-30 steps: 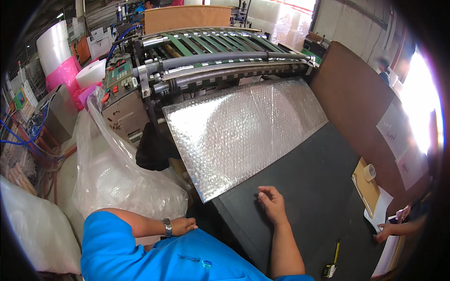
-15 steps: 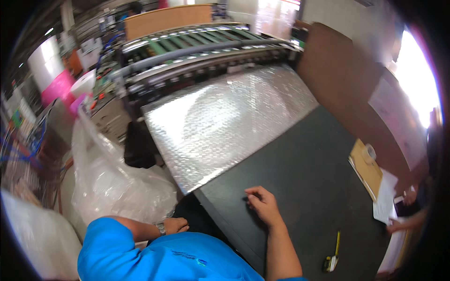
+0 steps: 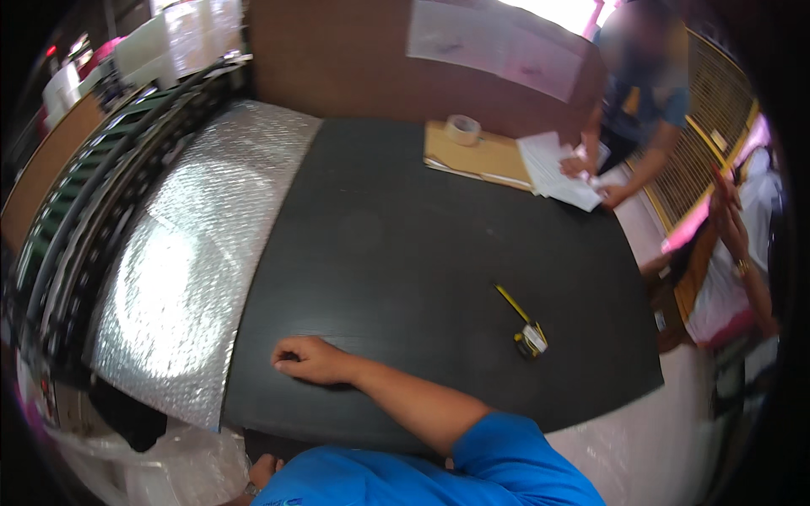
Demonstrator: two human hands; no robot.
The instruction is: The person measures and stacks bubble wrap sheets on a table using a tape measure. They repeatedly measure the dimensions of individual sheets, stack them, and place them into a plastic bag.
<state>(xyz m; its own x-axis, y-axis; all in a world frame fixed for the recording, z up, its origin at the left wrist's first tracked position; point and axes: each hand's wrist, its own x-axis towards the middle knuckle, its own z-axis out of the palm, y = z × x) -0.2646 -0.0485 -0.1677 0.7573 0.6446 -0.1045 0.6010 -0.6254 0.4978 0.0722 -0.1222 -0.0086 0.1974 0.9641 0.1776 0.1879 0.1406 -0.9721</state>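
Observation:
My right hand [image 3: 314, 359] rests on the black tabletop [image 3: 380, 244], its fingers loosely curled with nothing visible in them. Just left of it lies a sheet of silvery bubble wrap [image 3: 190, 228], which reaches from the rollers across the table's left part. Low in the picture, beside my blue shirt, part of my left hand [image 3: 266, 470] shows below the table edge; its fingers are mostly hidden. A tape measure [image 3: 531, 339] with a short length of yellow blade pulled out lies to the right, apart from both hands.
A roller machine [image 3: 76, 219] stands along the left side. At the back are a brown folder [image 3: 472, 156], a tape roll [image 3: 462, 129] and papers [image 3: 557, 173] under a co-worker's hands. Another person's hands [image 3: 730, 215] show at far right. Clear plastic [image 3: 190, 464] lies below the table.
My view has swung to the right, bringing the co-worker and papers into fuller view. My right hand stays loosely curled over the table, now close to the bubble wrap; my left hand shows less.

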